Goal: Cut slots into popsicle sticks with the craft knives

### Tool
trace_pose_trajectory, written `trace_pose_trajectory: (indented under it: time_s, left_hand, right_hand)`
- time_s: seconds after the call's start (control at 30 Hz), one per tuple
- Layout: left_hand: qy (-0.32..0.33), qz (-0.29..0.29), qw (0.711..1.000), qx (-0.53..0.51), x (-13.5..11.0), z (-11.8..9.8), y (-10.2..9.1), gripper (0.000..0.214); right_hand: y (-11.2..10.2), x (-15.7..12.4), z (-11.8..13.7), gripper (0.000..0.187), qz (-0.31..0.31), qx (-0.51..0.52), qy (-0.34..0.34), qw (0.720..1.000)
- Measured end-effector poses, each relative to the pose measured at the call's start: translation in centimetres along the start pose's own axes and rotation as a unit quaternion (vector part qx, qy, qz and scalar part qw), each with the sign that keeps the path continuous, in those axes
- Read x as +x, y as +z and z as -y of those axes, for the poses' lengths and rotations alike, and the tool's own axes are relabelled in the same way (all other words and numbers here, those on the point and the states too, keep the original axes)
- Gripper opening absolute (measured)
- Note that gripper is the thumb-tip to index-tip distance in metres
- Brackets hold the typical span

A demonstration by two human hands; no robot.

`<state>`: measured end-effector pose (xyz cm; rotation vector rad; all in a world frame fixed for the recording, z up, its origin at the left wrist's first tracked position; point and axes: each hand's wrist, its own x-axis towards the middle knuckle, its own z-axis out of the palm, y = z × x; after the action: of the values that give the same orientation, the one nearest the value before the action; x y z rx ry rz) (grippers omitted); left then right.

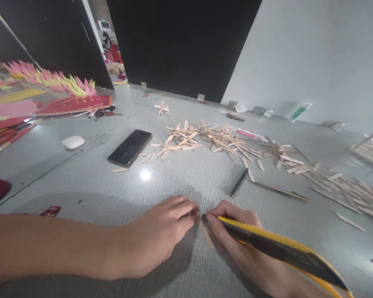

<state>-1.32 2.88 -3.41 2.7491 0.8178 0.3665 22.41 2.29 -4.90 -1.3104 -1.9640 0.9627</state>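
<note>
My right hand (239,236) is wrapped around a yellow and black utility knife (267,244), its front end pointing left toward my other hand. Under that end, a short flat wooden stick (207,235) lies slanted on the grey tabletop. My left hand (170,227) reaches in from the left with curled fingers, their tips pressed together at the stick's upper end. The knife's blade tip is too blurred to make out. Beyond my hands spreads a loose pile of cut wooden sticks (186,138).
A black phone (129,147) and a white rounded case (73,142) lie to the left. Ahead on the right are a dark pen (239,182), a thin brownish rod (279,191) and longer sticks (348,192). Pink and yellow paper spikes (52,78) stand at far left.
</note>
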Motion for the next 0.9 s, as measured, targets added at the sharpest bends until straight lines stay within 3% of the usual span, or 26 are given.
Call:
trace_pose_trajectory:
  time_s: [0.2,0.47,0.67,0.9]
  left_hand:
    - [-0.011,0.012,1.0,-0.017,-0.5,0.4,0.6,0.053]
    - [0.008,0.083,0.992,0.091,-0.4,-0.6,-0.5,0.051]
    - [0.06,0.035,0.965,0.251,-0.5,-1.5,0.0,0.044]
    - [0.074,-0.012,0.945,0.319,-0.1,-2.0,0.8,0.04]
  right_hand:
    - [-0.2,0.1,0.0,0.033,0.034,0.029,0.023,0.999]
    - [0.5,0.2,0.6,0.035,0.0,0.009,-0.037,0.999]
    - [0.6,0.6,1.0,0.036,0.025,-0.029,-0.056,0.998]
    - [0.7,0.6,1.1,0.035,0.032,-0.025,-0.061,0.997]
